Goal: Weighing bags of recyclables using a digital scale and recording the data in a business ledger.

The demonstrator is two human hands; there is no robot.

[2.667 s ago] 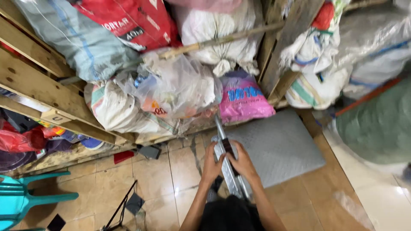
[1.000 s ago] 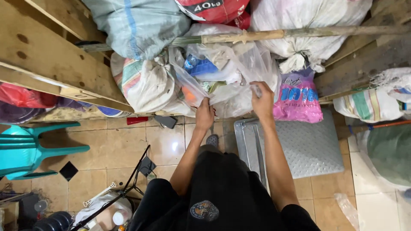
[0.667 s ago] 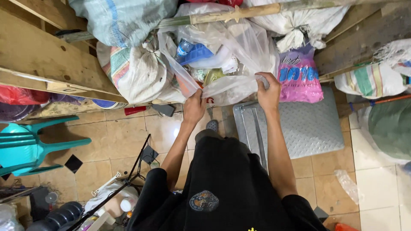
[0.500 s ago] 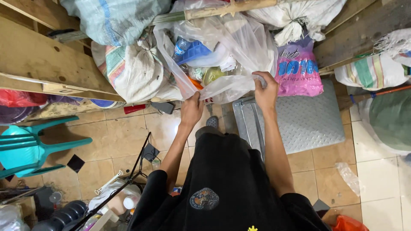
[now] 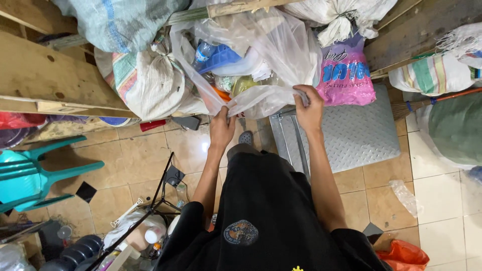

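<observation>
Single head view, steeply downward, fairly near.

place: scrap-sorting storeroom | signs: stuffed sacks (image 5: pixel 145 83), platform scale (image 5: pixel 351 133), wooden shelving (image 5: pixel 45 80), tiled floor (image 5: pixel 140 155)

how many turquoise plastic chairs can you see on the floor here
1. The turquoise plastic chair lies tipped at the left edge, on the tan tiles below the wooden shelf. The frame cuts it off, so more chairs could sit out of view.
</observation>
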